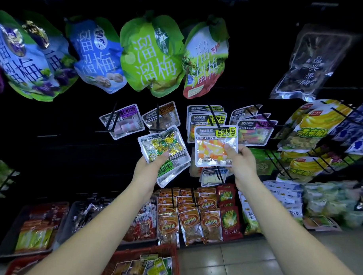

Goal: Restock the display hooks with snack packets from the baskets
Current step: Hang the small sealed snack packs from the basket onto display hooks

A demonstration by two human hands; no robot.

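My left hand [150, 166] grips a small stack of clear snack packets [163, 149]; the top one shows gold-wrapped sweets. My right hand [240, 159] pinches the lower right corner of a packet of orange and yellow jelly beans [215, 145], held up at a black display hook [212, 113] where matching packets [204, 118] hang. A red basket [144, 266] with several loose packets sits on the floor below my arms.
Large plum bags [151, 56] hang on the top row. More small packets hang left [122, 122] and right [254, 128] of the hook. Banana chip bags [312, 128] fill hooks at right. Trays of snacks [35, 228] line the bottom shelf.
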